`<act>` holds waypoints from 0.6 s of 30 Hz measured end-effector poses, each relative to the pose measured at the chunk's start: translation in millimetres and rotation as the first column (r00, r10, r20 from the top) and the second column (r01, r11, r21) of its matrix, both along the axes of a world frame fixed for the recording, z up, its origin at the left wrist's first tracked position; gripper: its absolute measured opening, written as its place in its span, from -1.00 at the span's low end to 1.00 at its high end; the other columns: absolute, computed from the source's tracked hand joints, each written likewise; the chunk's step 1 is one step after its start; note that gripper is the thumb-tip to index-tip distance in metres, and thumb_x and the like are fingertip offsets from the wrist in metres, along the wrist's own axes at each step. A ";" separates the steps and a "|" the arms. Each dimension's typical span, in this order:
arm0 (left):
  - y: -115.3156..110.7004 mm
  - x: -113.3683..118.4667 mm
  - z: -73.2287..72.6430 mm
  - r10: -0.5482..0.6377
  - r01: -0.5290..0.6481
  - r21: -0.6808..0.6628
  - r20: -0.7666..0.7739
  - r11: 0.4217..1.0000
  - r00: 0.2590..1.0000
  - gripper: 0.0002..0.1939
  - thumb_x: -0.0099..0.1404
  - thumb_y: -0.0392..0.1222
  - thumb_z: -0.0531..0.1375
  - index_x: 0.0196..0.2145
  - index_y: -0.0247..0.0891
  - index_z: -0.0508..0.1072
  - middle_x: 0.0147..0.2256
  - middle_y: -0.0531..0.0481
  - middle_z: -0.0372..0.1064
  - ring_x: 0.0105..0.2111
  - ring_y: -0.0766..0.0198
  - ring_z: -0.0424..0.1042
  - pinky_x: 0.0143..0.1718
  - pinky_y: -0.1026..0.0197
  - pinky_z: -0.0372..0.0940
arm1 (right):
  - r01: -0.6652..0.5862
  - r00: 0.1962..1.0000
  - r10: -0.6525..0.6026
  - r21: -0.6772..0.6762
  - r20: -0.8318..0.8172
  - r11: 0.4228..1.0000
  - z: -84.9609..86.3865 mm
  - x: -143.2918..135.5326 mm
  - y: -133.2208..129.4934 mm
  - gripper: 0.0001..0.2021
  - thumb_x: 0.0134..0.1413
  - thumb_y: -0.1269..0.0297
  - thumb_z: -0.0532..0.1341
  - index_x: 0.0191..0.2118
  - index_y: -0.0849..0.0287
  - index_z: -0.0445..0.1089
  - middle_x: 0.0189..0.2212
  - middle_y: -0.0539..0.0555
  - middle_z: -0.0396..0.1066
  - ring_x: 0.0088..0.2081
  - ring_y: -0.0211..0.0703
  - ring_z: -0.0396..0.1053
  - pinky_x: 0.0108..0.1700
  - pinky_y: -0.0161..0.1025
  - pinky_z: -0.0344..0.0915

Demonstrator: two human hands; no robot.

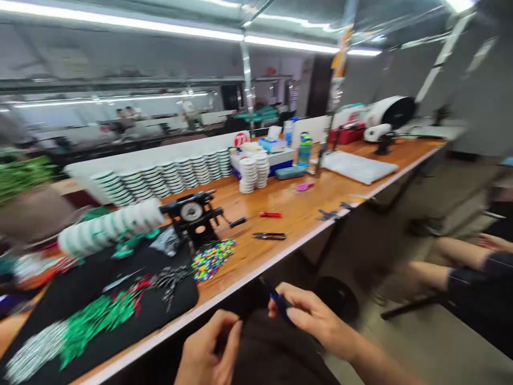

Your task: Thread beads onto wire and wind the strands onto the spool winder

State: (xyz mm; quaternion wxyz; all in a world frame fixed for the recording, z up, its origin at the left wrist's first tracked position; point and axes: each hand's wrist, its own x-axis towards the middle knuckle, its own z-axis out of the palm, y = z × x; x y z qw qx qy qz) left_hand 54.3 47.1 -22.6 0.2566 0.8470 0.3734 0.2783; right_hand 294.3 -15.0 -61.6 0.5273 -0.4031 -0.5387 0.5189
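My right hand (pixel 310 318) is wrapped round a small tool with blue handles (pixel 284 306); its dark, narrow tip points up and to the left, and blur hides its exact kind. My left hand (pixel 212 345) is closed in a pinch, thumb against index finger, and I cannot make out what, if anything, is between them. Both hands are above my lap, in front of the table edge. Nearest on the table are a pile of colourful beads (pixel 212 260), a black hand-cranked winder (pixel 196 216), and a black mat (pixel 156 302) bearing green strands (pixel 94 323) and silvery strands (pixel 36 350).
Thread snips (pixel 269 236) and a red tool (pixel 271 214) lie on the wooden table (pixel 240 243). Stacked white spools (pixel 254 174) stand behind, near a green-capped bottle (pixel 305 149). A white packet (pixel 360 166) lies farther right. Another person's arms (pixel 449 267) show at right.
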 end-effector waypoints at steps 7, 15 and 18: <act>-14.3 -2.4 7.6 0.028 -0.031 -0.059 -0.063 0.998 0.998 -0.77 0.45 -0.19 0.05 -0.38 -0.19 0.37 -0.52 0.15 0.33 -0.55 0.41 0.33 -0.48 0.41 0.20 | -0.162 0.983 0.165 -0.039 0.081 0.986 -11.5 -39.0 -19.2 -0.66 0.32 -0.02 0.05 -0.26 0.16 0.35 -0.18 0.15 0.36 -0.12 -0.04 0.32 -0.04 -0.15 0.22; -18.6 -4.6 8.1 -0.028 0.007 -0.242 -0.083 0.970 0.996 -0.73 0.50 -0.10 -0.02 -0.33 -0.17 0.36 -0.44 0.12 0.37 -0.47 0.38 0.34 -0.40 0.38 0.20 | -0.199 0.977 0.202 -0.054 0.065 0.979 -9.6 -39.9 -15.8 -0.62 0.30 -0.05 0.07 -0.33 0.17 0.33 -0.31 0.09 0.34 -0.24 -0.11 0.29 -0.15 -0.20 0.20; -18.5 -3.1 9.5 -0.016 -0.003 -0.225 -0.083 0.974 0.996 -0.71 0.49 -0.10 -0.03 -0.36 -0.18 0.34 -0.47 0.10 0.33 -0.49 0.36 0.30 -0.43 0.35 0.17 | -0.184 0.983 0.185 -0.110 0.000 0.977 -12.8 -44.7 -20.3 -0.58 0.28 -0.10 0.10 -0.40 0.17 0.26 -0.44 0.01 0.20 -0.38 -0.22 0.15 -0.29 -0.26 0.11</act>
